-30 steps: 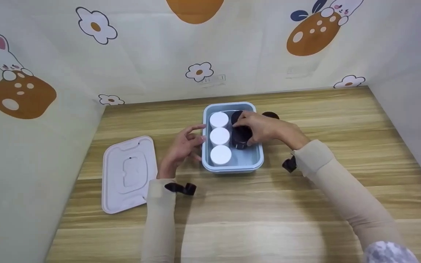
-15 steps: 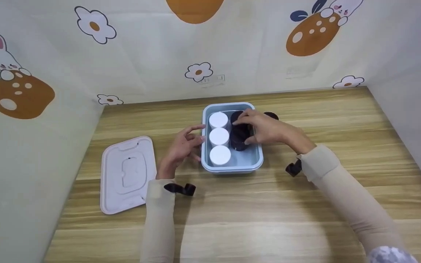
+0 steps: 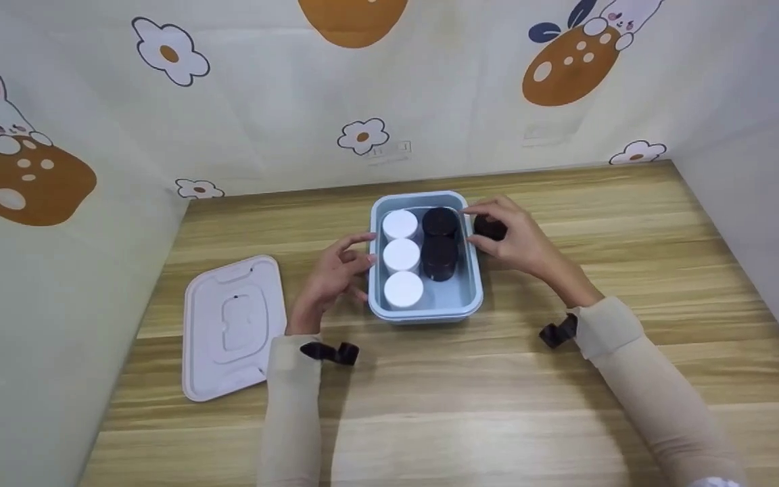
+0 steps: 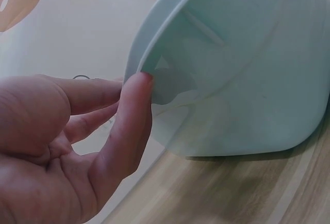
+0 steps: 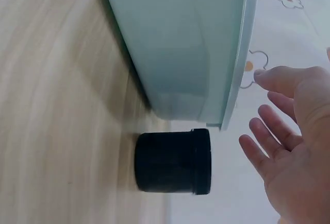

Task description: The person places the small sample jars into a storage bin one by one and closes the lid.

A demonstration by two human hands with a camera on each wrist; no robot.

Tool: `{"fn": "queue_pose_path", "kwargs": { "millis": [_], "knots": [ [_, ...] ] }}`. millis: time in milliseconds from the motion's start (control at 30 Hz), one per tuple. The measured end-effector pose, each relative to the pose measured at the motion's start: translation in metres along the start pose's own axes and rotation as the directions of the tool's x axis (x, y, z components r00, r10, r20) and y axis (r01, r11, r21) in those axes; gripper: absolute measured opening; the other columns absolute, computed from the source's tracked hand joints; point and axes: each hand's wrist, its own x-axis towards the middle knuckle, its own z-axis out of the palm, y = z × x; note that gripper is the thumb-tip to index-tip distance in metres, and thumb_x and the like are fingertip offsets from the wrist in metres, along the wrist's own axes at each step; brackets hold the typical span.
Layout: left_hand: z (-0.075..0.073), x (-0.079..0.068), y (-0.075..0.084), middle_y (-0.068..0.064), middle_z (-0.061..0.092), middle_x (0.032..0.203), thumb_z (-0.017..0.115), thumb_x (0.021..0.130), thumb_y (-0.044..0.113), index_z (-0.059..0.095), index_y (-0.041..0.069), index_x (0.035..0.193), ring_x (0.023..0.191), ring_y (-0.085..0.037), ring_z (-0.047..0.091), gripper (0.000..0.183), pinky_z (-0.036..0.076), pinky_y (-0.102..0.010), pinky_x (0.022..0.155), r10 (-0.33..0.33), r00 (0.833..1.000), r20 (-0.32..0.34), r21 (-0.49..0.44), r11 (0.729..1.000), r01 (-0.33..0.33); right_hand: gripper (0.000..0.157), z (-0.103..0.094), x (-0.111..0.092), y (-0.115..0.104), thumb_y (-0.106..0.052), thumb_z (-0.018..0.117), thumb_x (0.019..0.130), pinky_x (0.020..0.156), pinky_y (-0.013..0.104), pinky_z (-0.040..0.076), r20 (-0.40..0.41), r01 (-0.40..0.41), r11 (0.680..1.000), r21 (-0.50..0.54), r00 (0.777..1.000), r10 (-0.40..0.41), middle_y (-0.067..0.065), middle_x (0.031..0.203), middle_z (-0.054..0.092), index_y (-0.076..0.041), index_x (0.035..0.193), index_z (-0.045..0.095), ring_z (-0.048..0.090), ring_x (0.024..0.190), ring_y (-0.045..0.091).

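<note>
A light blue plastic bin holds three white-lidded jars in a column on its left. Two black jars stand along its right side. My left hand touches the bin's left rim, its fingertips and thumb against the outside in the left wrist view. My right hand is beyond the right rim with fingers spread and nothing held. Outside the bin, near that hand, another black jar stands upright on the table; the hand partly hides it in the head view.
A pale bin lid lies flat on the wooden table, left of my left forearm. White walls with flower and rabbit prints enclose the table at the back and sides.
My right hand has let go of the nearer black jar in the bin and moved right, out over the rim towards the jar outside. My left hand stays at the left rim.
</note>
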Motion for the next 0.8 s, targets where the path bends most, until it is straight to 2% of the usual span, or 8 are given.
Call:
{"fn": "queue_pose_path", "kwargs": {
  "millis": [100, 233, 433, 600, 700, 800],
  "knots": [
    [0.0, 0.0, -0.001, -0.017, 0.066, 0.114, 0.062, 0.099, 0.008, 0.052, 0.013, 0.143, 0.09, -0.02, 0.07, 0.046, 0.059, -0.029, 0.046, 0.004, 1.0, 0.005, -0.005, 1.0, -0.004, 0.042, 0.001, -0.004, 0.007, -0.002, 0.08, 0.081, 0.096, 0.052, 0.052, -0.049, -0.001, 1.0, 0.031, 0.999, 0.002, 0.02, 0.122, 0.065, 0.001, 0.122, 0.069, 0.06, 0.112, 0.039],
    [0.0, 0.0, -0.002, -0.019, 0.066, 0.117, 0.062, 0.098, 0.008, 0.052, 0.013, 0.143, 0.09, -0.019, 0.07, 0.046, 0.059, -0.029, 0.046, 0.0, 1.0, 0.003, -0.003, 1.0, 0.0, 0.041, 0.002, -0.008, 0.014, -0.003, 0.08, 0.082, 0.098, 0.046, 0.051, -0.097, -0.021, 0.999, 0.042, 0.995, 0.025, 0.02, 0.121, 0.065, 0.002, 0.121, 0.069, 0.06, 0.114, 0.034],
    [0.0, 0.0, -0.001, -0.02, 0.066, 0.119, 0.062, 0.099, 0.008, 0.052, 0.014, 0.142, 0.091, -0.021, 0.07, 0.045, 0.06, -0.031, 0.048, -0.001, 1.0, 0.004, 0.014, 1.0, 0.001, 0.046, 0.002, -0.012, 0.023, -0.006, 0.082, 0.081, 0.106, 0.04, 0.044, -0.164, -0.091, 0.993, 0.075, 0.981, 0.102, 0.02, 0.126, 0.061, 0.0, 0.124, 0.067, 0.053, 0.121, 0.029],
    [0.0, 0.0, 0.0, -0.018, 0.066, 0.116, 0.063, 0.098, 0.01, 0.052, 0.014, 0.143, 0.089, -0.022, 0.07, 0.046, 0.061, -0.032, 0.048, 0.002, 1.0, 0.011, 0.01, 1.0, -0.002, 0.052, 0.002, -0.015, 0.03, -0.008, 0.084, 0.08, 0.103, 0.036, 0.039, -0.211, -0.141, 0.982, 0.128, 0.963, 0.166, 0.016, 0.132, 0.059, -0.004, 0.128, 0.066, 0.049, 0.121, 0.022],
    [-0.001, -0.001, 0.001, -0.017, 0.067, 0.114, 0.064, 0.098, 0.011, 0.05, 0.012, 0.144, 0.086, -0.021, 0.071, 0.048, 0.061, -0.032, 0.048, 0.008, 1.0, 0.022, -0.002, 1.0, -0.008, 0.054, 0.003, -0.016, 0.032, -0.006, 0.083, 0.081, 0.106, 0.039, 0.039, -0.222, -0.173, 0.97, 0.171, 0.952, 0.209, 0.017, 0.136, 0.055, -0.002, 0.131, 0.063, 0.047, 0.125, 0.023],
    [-0.002, -0.002, 0.001, -0.016, 0.067, 0.113, 0.064, 0.098, 0.012, 0.05, 0.012, 0.144, 0.086, -0.022, 0.072, 0.049, 0.061, -0.033, 0.048, 0.011, 1.0, 0.026, -0.002, 1.0, -0.011, 0.055, 0.004, -0.017, 0.036, -0.002, 0.079, 0.083, 0.112, 0.049, 0.04, -0.242, -0.199, 0.95, 0.24, 0.936, 0.257, 0.021, 0.14, 0.051, 0.002, 0.134, 0.059, 0.044, 0.129, 0.025]
  ]
}}
